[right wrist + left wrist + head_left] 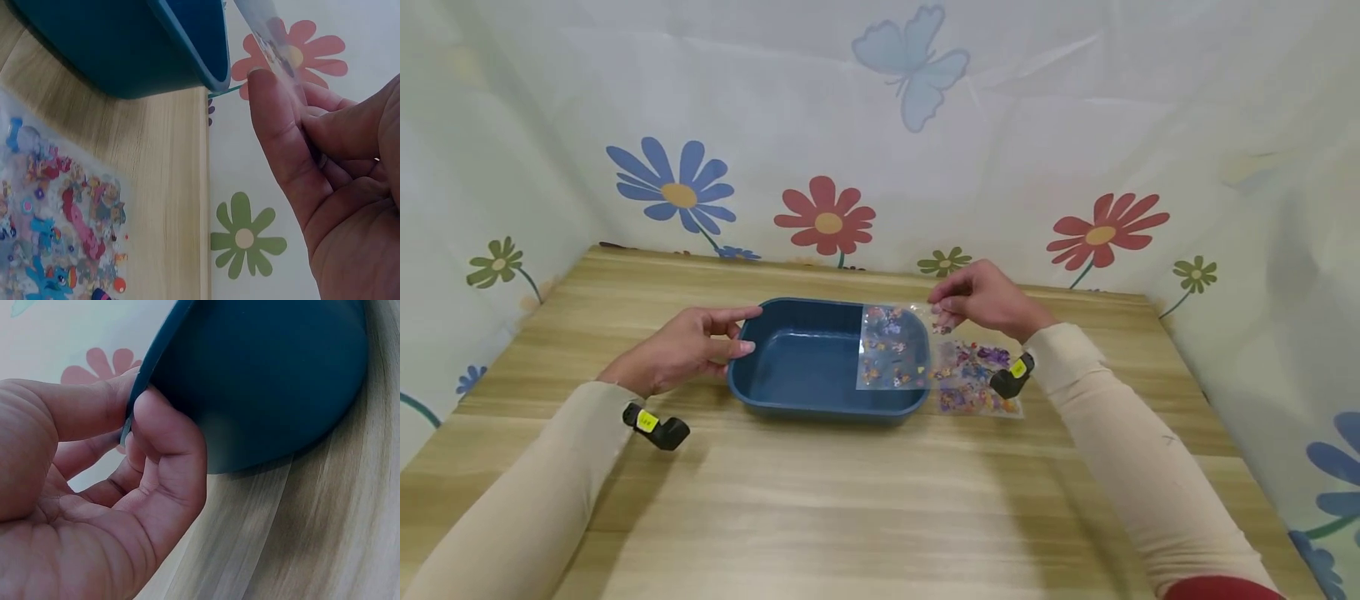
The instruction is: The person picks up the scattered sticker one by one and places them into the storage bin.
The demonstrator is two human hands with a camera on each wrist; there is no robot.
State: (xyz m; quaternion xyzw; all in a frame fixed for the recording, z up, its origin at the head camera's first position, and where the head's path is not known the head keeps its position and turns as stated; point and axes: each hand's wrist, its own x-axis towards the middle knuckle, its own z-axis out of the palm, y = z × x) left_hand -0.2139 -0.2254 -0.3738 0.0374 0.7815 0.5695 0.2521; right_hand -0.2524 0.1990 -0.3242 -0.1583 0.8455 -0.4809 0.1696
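A dark blue plastic bin [805, 371] stands on the wooden table. My left hand [685, 346] pinches the bin's left rim between thumb and fingers; in the left wrist view the thumb [169, 428] lies against the bin wall. My right hand [988, 300] pinches the edge of a clear sticker sheet [883, 367] printed with small colourful figures. That sheet reaches over the bin's right end. To the right of the bin lie more sticker sheets [981, 404], partly behind the right wrist camera; the right wrist view shows pony-like figures on them.
The wooden tabletop [835, 500] runs out in front of the bin. Behind it hangs a pale cloth [1000, 158] with printed flowers and a butterfly. A small black camera [658, 429] is strapped to the left wrist, another [1011, 377] to the right.
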